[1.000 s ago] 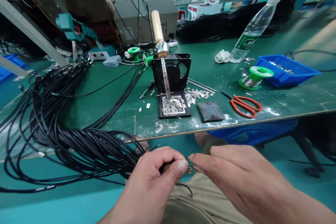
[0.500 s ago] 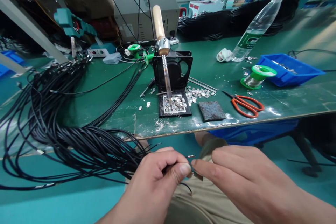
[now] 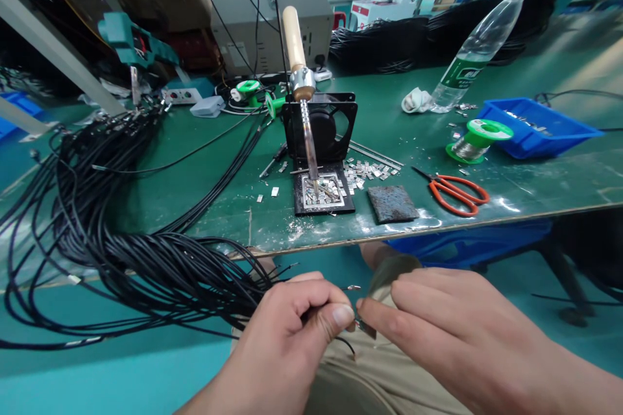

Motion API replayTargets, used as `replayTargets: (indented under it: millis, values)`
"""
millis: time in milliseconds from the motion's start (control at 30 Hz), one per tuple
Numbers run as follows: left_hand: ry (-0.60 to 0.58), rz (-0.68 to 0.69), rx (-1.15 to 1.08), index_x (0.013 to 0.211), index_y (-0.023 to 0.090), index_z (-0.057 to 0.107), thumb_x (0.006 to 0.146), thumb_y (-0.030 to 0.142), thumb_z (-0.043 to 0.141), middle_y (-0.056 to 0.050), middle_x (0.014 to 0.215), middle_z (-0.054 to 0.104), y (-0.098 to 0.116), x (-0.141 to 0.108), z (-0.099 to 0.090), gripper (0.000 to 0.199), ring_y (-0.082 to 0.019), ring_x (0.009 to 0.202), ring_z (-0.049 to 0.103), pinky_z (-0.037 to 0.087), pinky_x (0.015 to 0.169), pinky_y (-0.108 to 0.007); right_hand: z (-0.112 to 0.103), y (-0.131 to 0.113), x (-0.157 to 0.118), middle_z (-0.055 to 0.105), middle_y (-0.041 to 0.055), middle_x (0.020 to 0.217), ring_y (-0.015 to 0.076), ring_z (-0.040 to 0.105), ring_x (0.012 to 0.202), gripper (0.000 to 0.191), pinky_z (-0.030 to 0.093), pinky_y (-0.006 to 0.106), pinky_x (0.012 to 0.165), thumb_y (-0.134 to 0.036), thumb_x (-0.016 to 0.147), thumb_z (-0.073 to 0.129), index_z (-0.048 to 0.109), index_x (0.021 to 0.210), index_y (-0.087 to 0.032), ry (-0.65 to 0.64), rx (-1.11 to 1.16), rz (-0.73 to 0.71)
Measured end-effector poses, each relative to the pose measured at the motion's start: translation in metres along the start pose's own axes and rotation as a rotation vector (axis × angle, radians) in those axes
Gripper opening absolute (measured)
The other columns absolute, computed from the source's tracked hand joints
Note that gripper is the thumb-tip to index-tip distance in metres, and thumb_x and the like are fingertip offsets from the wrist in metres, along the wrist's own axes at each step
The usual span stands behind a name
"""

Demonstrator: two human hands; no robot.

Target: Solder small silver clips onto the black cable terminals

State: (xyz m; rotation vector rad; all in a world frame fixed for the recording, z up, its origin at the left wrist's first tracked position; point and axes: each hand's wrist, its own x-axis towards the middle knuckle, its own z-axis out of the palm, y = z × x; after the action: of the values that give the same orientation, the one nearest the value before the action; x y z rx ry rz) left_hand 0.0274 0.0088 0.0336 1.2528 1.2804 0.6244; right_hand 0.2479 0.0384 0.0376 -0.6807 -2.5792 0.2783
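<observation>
Below the bench's front edge, my left hand (image 3: 296,331) is closed in a pinch on a thin black cable, whose stripped metallic end (image 3: 354,288) points right. My right hand (image 3: 438,324) is closed just beside it, its index fingertip close to the left thumb. A small metallic piece (image 3: 366,327) shows under the right fingertips; its shape is mostly hidden. A thick bundle of black cables (image 3: 185,279) hangs over the edge at the left. The soldering iron (image 3: 302,84) rests tip down over a tray of small metal pieces (image 3: 322,191), in front of a black fan (image 3: 324,130).
Orange-handled scissors (image 3: 457,194), a grey sponge (image 3: 392,204), a green solder spool (image 3: 474,141) and a blue bin (image 3: 540,133) lie at the right. A tilted plastic bottle (image 3: 479,45) stands behind them. Metal pieces (image 3: 367,172) are scattered beside the fan.
</observation>
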Motion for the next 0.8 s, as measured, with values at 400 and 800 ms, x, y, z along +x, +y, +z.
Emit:
replayTargets:
  millis: [400, 800]
  values:
    - [0.069, 0.178, 0.193, 0.068, 0.019, 0.061, 0.103, 0.033, 0.049, 0.0, 0.068, 0.053, -0.006, -0.002, 0.003, 0.039, -0.017, 0.073, 0.051, 0.04, 0.07, -0.027, -0.003, 0.003, 0.004, 0.069, 0.0063, 0.08, 0.0163, 0.059, 0.062, 0.031, 0.05, 0.029, 0.063, -0.014, 0.1, 0.042, 0.072, 0.104, -0.019, -0.092, 0.049, -0.023]
    - [0.217, 0.305, 0.266, 0.084, 0.023, 0.074, 0.104, 0.029, 0.055, 0.0, 0.074, 0.063, -0.017, -0.005, 0.001, 0.029, -0.016, 0.073, 0.058, 0.046, 0.066, -0.023, 0.003, 0.005, 0.001, 0.079, 0.0038, 0.097, 0.0174, 0.073, 0.081, 0.025, 0.056, 0.026, 0.068, -0.027, 0.105, 0.051, 0.074, 0.115, -0.025, 0.021, 0.176, 0.347]
